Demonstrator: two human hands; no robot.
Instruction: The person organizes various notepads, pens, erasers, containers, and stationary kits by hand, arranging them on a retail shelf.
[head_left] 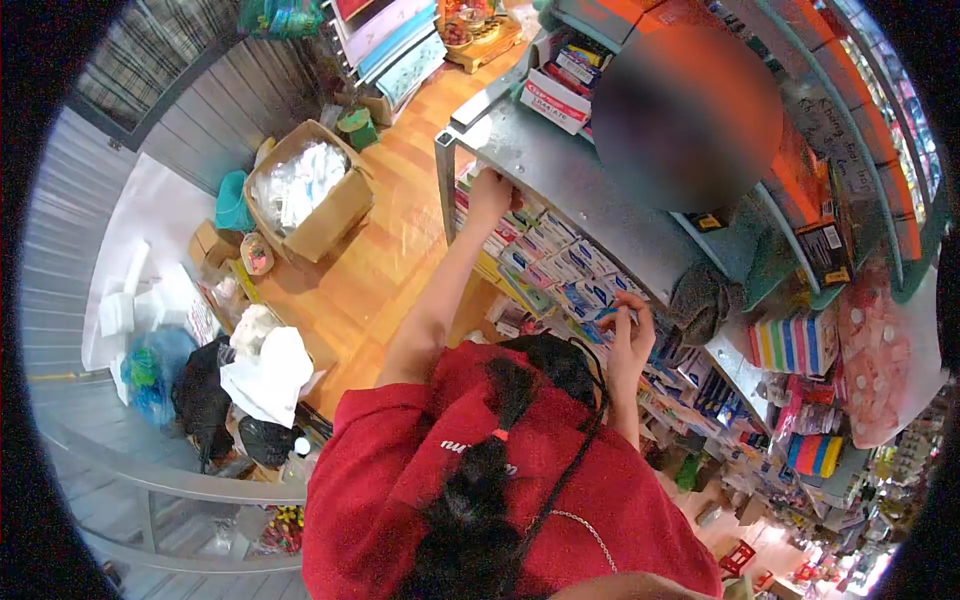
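Note:
My left hand (490, 195) reaches under the top edge of a grey metal shelf (545, 165), at the far end of rows of small boxes. Its fingertips are partly hidden there, so a hold on a box cannot be made out. My right hand (630, 335) hovers over blue and white boxes (595, 292) farther along the same shelf, fingers loosely bent and apart, with nothing visible in them. Both arms extend from the red shirt (390, 480). Dark hair and a black cord hang over the shirt.
An open cardboard box (330, 215) with white packets stands on the wooden floor at left. Near it are a teal basket (234, 202) and bags. A red and white carton (555, 100) sits on the shelf top. A round blurred patch covers part of the upper right.

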